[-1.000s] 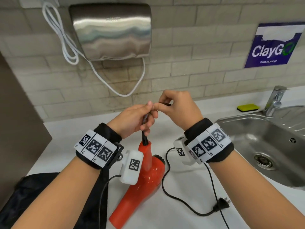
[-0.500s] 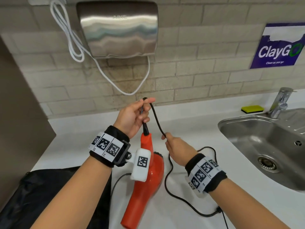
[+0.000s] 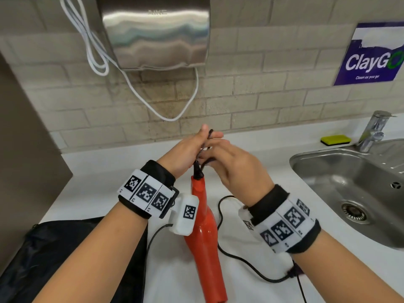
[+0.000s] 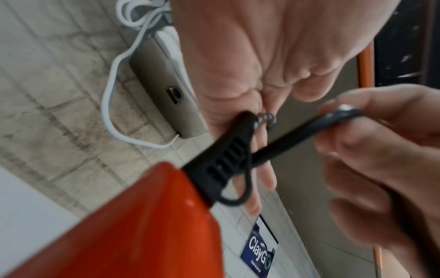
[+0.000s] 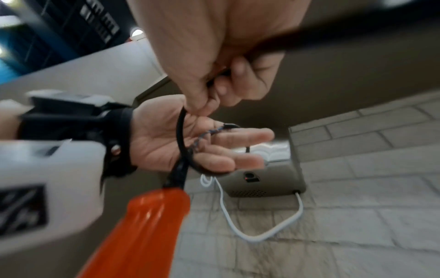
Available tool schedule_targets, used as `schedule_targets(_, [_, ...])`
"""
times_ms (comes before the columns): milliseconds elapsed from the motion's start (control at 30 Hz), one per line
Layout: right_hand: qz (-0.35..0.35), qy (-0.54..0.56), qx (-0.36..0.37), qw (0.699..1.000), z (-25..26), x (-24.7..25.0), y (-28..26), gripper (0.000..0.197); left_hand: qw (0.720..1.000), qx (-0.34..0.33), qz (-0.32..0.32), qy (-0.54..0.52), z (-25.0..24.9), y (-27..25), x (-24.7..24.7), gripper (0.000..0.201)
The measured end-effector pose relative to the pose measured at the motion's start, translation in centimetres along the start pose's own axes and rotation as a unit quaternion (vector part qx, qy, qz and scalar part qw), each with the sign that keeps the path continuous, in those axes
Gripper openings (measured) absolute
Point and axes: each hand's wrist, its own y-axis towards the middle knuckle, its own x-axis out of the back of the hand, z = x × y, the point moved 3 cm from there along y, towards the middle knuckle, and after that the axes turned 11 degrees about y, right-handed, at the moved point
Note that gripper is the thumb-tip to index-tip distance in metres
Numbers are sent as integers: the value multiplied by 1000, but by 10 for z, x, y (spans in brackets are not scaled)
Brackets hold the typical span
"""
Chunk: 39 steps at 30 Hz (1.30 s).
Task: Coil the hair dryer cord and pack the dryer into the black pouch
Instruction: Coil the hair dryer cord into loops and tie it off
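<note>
Head view: left hand [image 3: 192,147] is raised above the red hair dryer [image 3: 204,237], fingers nearly straight, the cord [image 3: 244,262] looped over them, apparently as a form for winding. Right hand [image 3: 236,169] meets it from the right. Slack cord trails below the right wrist. The black pouch [image 3: 72,259] lies under the left forearm, dryer not yet inside.

Left wrist view: cord leaves the dryer's black strain relief [image 4: 223,159] just below the palm; right fingers [image 4: 371,120] pinch a strand, feeding it across.

Right wrist view: left palm lies flat and extended, one loop draped round its fingers; right hand grips the cord directly above. Coiling appears barely begun.
</note>
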Motion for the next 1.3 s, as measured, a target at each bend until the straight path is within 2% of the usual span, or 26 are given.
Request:
schedule_targets(67, [-55, 95, -80, 991, -3, 10, 15, 15, 998, -8, 37, 59, -7, -2, -6, 65])
schedule_targets(167, [-93, 144, -158, 973, -13, 19, 29, 30, 997, 13, 50, 64, -12, -5, -9, 72])
schedule_targets(233, [-52, 177, -195, 963, -19, 22, 34, 31, 995, -11, 79, 58, -12, -5, -8, 72])
schedule_targets(300, [10, 200, -212, 957, -25, 22, 37, 26, 992, -29, 101, 68, -10, -6, -6, 63])
schedule_targets(400, [54, 216, -220, 950, -36, 25, 37, 26, 995, -33, 90, 27, -6, -5, -1, 57])
schedule_targets(467, [72, 234, -224, 943, -41, 25, 32, 30, 997, -6, 75, -15, -3, -4, 2, 46])
schedule_targets(567, [85, 261, -208, 939, -41, 22, 23, 28, 997, 38, 60, -24, 2, -1, 6, 47])
schedule_targets(767, [10, 247, -185, 951, -44, 18, 25, 28, 993, 72, 77, -59, -1, 1, 4, 46])
schedule_targets(900, [-28, 232, -159, 959, -46, 7, 20, 29, 991, 65, 40, -109, 1, 0, 7, 44])
schedule_targets(1000, [-35, 218, -166, 961, -49, -10, 2, 25, 984, 60, 18, -164, 4, -1, 10, 49])
schedule_targets(1167, [31, 165, -191, 967, -50, -32, -32, 36, 972, 40, -18, -232, 7, -1, 15, 51])
schedule_targets(1300, [130, 94, -209, 965, -48, -47, -60, 35, 977, 23, -49, -205, 12, -3, 20, 46])
